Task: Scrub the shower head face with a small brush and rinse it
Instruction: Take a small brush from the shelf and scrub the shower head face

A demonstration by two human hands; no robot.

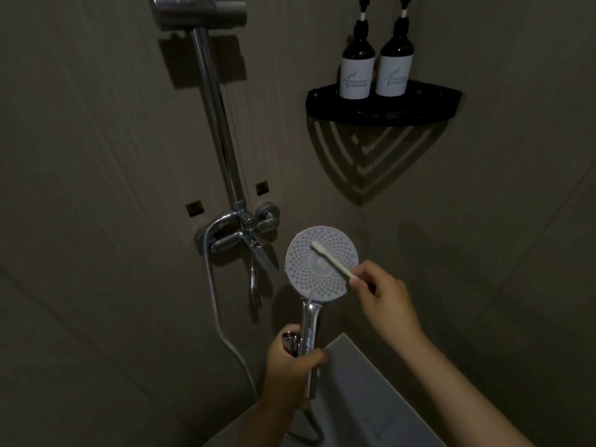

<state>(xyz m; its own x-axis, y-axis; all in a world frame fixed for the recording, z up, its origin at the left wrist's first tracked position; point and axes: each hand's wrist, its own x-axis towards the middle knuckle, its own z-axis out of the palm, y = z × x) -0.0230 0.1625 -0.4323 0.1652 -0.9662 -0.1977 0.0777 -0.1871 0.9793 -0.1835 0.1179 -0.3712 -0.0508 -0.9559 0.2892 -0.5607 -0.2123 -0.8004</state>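
The round shower head [309, 272] faces me at lower centre, its pale grey face dotted with nozzles. My left hand [290, 362] grips its chrome handle from below and holds it upright. My right hand [383, 295] pinches the end of a small pale brush [332, 260]. The brush lies slantwise across the face, its bristle tip at the upper middle of the disc.
A chrome mixer tap [245, 233] and riser pipe [219, 124] stand on the tiled wall to the left, with the metal hose [214, 304] hanging down. A black corner shelf [383, 104] at upper right carries two dark pump bottles [358, 66]. A pale ledge [361, 398] lies below my arms.
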